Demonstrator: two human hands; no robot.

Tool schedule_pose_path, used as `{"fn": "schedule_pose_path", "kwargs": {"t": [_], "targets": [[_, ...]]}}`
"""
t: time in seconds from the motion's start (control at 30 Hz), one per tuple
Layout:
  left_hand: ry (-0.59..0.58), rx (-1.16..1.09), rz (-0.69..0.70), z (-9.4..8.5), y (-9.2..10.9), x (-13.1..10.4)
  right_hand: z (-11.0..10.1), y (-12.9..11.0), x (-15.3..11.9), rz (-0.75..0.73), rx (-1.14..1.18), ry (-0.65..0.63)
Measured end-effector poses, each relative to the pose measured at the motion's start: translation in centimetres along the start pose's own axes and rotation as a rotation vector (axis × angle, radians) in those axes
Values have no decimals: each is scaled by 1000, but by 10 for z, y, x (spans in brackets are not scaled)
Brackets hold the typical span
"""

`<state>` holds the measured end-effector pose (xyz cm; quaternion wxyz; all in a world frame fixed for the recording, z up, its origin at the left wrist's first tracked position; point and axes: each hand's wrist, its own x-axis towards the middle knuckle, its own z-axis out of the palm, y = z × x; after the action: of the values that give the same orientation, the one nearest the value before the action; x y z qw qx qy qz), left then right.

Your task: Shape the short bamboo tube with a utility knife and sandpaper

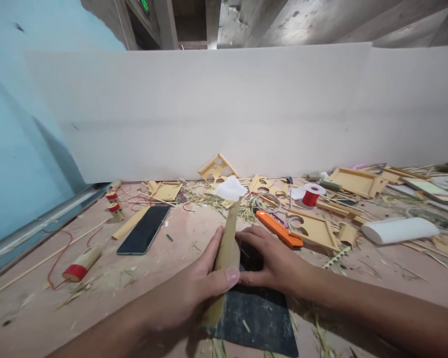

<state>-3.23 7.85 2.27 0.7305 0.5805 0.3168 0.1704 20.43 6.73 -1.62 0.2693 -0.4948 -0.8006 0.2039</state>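
A flat bamboo strip [226,243] stands on its edge over a black sheet that looks like sandpaper [259,318], slanting away from me. My left hand [201,278] is closed on it, with the thumb on the near face and the fingers behind. From the other side, my right hand [272,258] curls in with thumb and fingertips at the strip's right side, where a pale rounded edge shows. Dark sheet is visible in the gap between that thumb and the forefinger. The fingertips' exact contact is partly hidden.
A black phone [144,231] lies left, near a red-banded bamboo tube [82,263] with red string. Beyond my hands are an orange utility knife [279,228], a red ribbon spool [311,194], wooden frames [315,229] and a white roll [400,230]. Shavings litter the table.
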Motion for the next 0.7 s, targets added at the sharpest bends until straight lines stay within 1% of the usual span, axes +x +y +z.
{"fn": "schedule_pose_path", "kwargs": {"t": [0.1,0.2,0.33,0.43,0.5,0.6,0.7], "targets": [[28,-39,-11,2,-3,0,2,-5,-2,-45,-15,-20],[54,-85,0,3,-7,1,0,-3,-1,-95,-47,-14],[13,-218,-4,3,-14,2,-5,7,6,-21,-66,52],[31,-250,30,6,-17,3,-5,7,6,10,-57,64],[60,-269,48,9,-16,3,-3,2,3,-4,-52,38],[83,-291,50,13,-14,4,-2,-3,0,-72,-62,-4],[66,-319,27,13,-14,4,-5,1,2,-72,-76,30]]}}
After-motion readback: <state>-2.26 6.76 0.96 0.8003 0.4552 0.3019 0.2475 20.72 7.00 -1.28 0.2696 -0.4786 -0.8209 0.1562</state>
